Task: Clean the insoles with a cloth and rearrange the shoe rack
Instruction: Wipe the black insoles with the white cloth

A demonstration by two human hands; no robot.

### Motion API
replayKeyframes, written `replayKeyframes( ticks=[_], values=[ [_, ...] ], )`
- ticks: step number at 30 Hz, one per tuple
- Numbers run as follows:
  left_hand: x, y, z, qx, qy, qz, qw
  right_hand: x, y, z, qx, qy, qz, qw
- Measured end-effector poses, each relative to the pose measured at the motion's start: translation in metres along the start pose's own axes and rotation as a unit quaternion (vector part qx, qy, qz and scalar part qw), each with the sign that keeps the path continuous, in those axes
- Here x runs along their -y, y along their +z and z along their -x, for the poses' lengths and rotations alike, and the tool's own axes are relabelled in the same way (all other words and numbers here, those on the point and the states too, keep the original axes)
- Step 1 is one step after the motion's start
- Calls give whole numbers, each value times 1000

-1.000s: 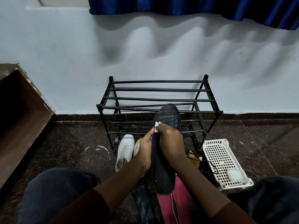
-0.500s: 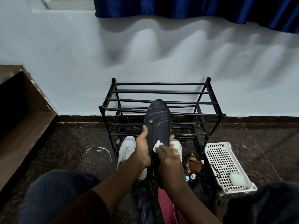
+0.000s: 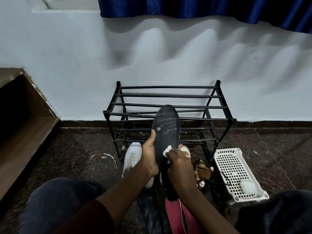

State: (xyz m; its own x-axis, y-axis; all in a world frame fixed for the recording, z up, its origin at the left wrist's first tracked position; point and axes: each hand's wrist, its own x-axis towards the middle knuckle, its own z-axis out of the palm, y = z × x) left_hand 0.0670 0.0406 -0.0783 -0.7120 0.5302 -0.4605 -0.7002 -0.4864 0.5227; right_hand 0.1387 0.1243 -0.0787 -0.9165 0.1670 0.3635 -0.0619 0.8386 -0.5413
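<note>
Black and scuffed with pale streaks, the insole (image 3: 166, 132) is held upright in the middle of the view, its toe pointing to the far side and overlapping the front bars of the black metal shoe rack (image 3: 168, 96), which stands against the white wall. The left hand (image 3: 149, 157) grips the insole along its left edge, thumb laid on the face. The right hand (image 3: 179, 162), a ring on one finger, is clamped on a small white cloth (image 3: 167, 150) and presses it against the insole's middle. The insole's heel end dips between the two forearms, above a red shoe (image 3: 174, 217) on the near floor. A white lace-up sneaker (image 3: 131, 157) lies on the dark floor just left of the hands. A white perforated plastic basket (image 3: 234, 166) sits right of the rack, with a small whitish object in its near corner.
</note>
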Motion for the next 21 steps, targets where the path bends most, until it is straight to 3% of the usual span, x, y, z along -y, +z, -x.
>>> replayKeyframes(
  ticks=[5,11,16,21],
  values=[
    [-2,0,2,15,8,19,1000,0,-9,20,-18,-50,6,999],
    [2,1,-4,-5,17,-4,1000,-13,-7,-12,20,-20,43,999],
    [7,-1,-5,12,22,-12,1000,-20,-14,-41,-9,34,51,998],
    [4,-4,-3,20,22,-17,999,-14,-5,-28,-21,21,16,999]
  ],
)
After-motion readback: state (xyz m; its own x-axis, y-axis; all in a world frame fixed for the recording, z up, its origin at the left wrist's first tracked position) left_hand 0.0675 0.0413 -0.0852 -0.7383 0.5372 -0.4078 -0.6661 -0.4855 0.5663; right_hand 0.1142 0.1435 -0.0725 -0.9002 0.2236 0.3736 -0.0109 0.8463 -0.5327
